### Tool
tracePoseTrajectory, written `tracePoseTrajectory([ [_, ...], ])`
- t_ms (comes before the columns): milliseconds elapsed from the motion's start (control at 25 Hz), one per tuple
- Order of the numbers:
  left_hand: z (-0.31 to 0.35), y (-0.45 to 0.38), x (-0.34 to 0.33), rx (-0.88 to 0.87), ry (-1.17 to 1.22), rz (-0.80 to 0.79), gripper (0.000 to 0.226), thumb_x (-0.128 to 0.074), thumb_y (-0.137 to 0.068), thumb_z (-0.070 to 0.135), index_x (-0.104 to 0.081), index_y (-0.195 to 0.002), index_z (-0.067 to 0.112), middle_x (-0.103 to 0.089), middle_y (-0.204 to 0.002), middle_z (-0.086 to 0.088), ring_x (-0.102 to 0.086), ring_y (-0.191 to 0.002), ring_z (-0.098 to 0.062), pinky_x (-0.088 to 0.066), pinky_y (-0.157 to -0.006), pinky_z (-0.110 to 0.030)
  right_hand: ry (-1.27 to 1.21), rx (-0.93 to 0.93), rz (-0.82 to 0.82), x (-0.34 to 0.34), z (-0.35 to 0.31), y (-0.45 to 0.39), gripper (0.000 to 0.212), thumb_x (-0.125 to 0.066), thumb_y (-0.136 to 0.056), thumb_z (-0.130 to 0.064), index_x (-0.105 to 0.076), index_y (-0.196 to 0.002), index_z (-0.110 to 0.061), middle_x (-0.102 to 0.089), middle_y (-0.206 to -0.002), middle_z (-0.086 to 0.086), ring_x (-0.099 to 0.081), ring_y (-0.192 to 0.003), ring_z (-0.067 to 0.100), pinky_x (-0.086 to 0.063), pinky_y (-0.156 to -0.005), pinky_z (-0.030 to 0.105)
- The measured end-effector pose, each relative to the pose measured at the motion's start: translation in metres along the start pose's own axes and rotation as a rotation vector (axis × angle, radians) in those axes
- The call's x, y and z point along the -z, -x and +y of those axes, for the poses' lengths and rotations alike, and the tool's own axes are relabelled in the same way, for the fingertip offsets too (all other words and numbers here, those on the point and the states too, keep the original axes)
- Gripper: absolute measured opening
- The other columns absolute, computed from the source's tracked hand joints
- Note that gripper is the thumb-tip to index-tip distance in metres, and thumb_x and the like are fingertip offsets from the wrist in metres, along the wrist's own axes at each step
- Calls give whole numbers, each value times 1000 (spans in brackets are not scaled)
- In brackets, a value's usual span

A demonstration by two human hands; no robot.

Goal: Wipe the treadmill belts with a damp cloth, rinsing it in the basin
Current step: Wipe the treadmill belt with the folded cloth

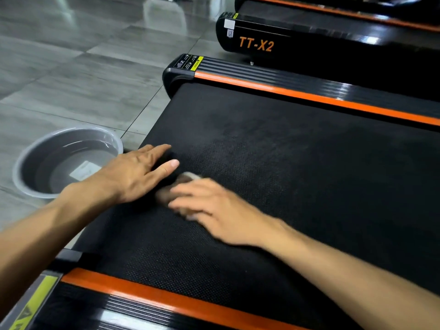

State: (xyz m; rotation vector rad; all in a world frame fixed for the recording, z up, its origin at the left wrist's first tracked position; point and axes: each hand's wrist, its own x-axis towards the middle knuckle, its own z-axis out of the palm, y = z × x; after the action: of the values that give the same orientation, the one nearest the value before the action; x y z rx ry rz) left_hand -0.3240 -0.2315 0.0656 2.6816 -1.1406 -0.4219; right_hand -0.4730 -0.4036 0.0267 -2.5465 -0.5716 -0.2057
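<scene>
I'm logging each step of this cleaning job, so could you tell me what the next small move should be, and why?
Probably sweep the cloth under the right hand further along the belt, away from the left hand resting flat near the edge. Most of the belt lies beyond the cloth, and the basin sits close for rinsing afterwards.

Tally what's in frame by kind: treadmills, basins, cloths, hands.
Treadmills: 3, near, TT-X2, far
Basin: 1
Cloth: 1
Hands: 2, left hand, right hand
Total: 7
</scene>
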Motion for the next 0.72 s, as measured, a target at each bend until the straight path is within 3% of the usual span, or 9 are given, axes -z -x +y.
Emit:
tracePoseTrajectory([
  [120, 4, -9, 0, 8, -102, 41, 76, -28, -87, 71, -30, -147, 25, -45, -144, -7, -43, -133, -26, -35, -109, -39, 173, -160, 131, 35, 81, -5, 30, -62, -85, -7, -68, -113, -7, -63, -126, 7, -54, -118, 29, -36, -108, 35],
  [200, 7, -16, 0, 12, -147, 73, 59, -40, -93, 57, -36, -143, 25, -48, -136, -8, -48, -126, -28, -41, -104, -42, 222, -423, 339, 65, 137, 5, 29, -60, -85, -5, -69, -113, -9, -64, -124, 7, -55, -115, 33, -40, -105, 38],
  [280, 6, -27, 2, 10, -175, 113, 51, -45, -92, 53, -42, -135, 27, -52, -126, -6, -53, -117, -29, -47, -96, -45, 195, -766, 535, 87, 174, 14, 32, -58, -88, -1, -69, -116, -12, -61, -128, 3, -53, -121, 31, -38, -109, 35],
  [360, -2, -43, 4, 6, -136, 147, 43, -49, -91, 49, -47, -128, 28, -55, -116, -4, -57, -108, -31, -50, -89, -46, 156, -887, 621, 87, 184, 8, 33, -58, -86, 3, -71, -113, -12, -62, -123, 0, -55, -120, 27, -36, -110, 23],
  [440, -7, -61, 3, -10, -83, 172, 38, -50, -91, 43, -50, -126, 26, -55, -115, -4, -55, -110, -31, -49, -89, -48, 102, -713, 531, 74, 161, -13, 33, -60, -79, 3, -73, -107, -8, -66, -118, 3, -59, -114, 29, -32, -106, 15],
  [520, -4, -79, 0, -26, -84, 156, 43, -44, -94, 43, -46, -135, 28, -49, -129, -4, -47, -121, -30, -45, -96, -49, 30, -504, 381, 55, 120, -28, 33, -62, -75, 0, -73, -106, -7, -67, -120, 7, -59, -113, 24, -34, -107, 23],
  [640, 7, -92, -11, -44, -308, 105, 62, -11, -92, 56, -19, -151, 39, -29, -149, -5, -32, -131, -29, -36, -100, -45, -60, -288, 99, 22, 50, -19, 41, -63, -79, 4, -70, -116, -11, -60, -134, 5, -47, -126, 15, -25, -115, 24],
  [720, 8, -89, -16, -26, -356, 94, 73, 6, -81, 60, -7, -151, 45, -23, -154, -5, -29, -132, -28, -34, -98, -45, -99, -208, 20, 25, 43, -6, 50, -59, -79, 8, -68, -123, -14, -52, -143, 2, -38, -137, 14, -19, -117, 21],
])
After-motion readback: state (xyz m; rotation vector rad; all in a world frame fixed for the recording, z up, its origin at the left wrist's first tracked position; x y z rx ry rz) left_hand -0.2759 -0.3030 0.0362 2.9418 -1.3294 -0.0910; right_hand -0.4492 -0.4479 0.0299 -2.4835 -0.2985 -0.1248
